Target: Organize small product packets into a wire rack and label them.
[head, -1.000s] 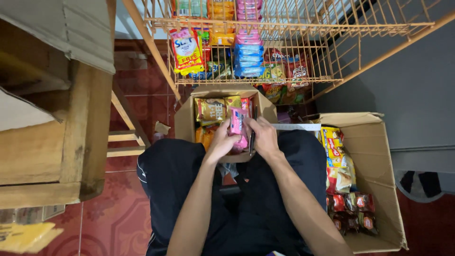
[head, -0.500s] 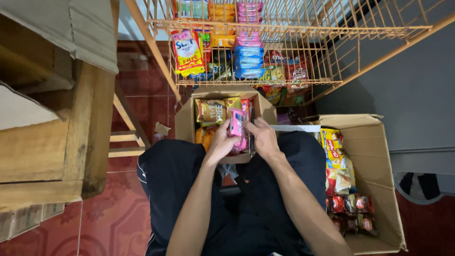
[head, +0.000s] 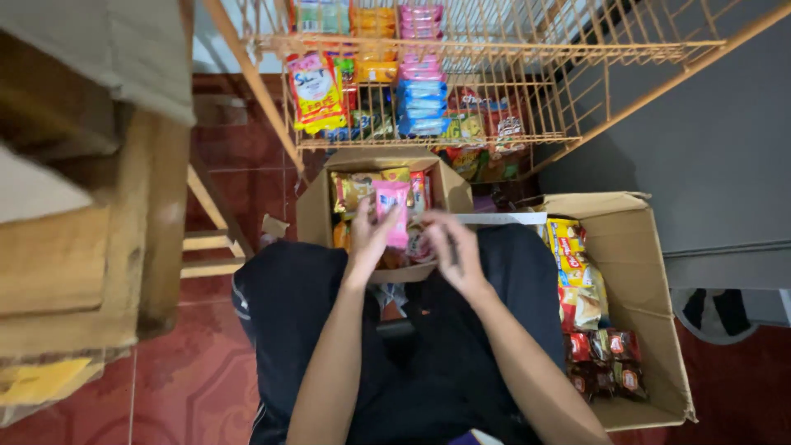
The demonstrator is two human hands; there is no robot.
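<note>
Left hand [head: 371,239] is pinching a small pink plastic snack packet [head: 392,211] between thumb and fingers, holding it upright right over the open brown cardboard box [head: 317,216] that sits in front of the person's knees. Right hand [head: 451,251] is just beside it, fingers loosely curled and a bit blurry, so I honestly can't tell if it's got anything in it or is just hovering next to the packet.

That box is stuffed with more snack packs, yellow and red ones mostly, packed on end. The person is sitting with black trousers [head: 461,363] filling the bottom middle of the view.

Off to the right there's a second, bigger cardboard box [head: 651,330] lying open on the floor, with a row of yellow and red foil packets [head: 589,313] lined along its left side. Straight ahead, past the first box, stands an orange wire rack [head: 527,91] hung with sachet strips in yellow, pink and blue. Left side is a chunky wooden bench or shelf [head: 99,264] with a wooden ladder-ish frame [head: 210,239] behind it. Floor is glossy dark red tile [head: 181,379], and there's a grey wall [head: 725,156] on the right.
</note>
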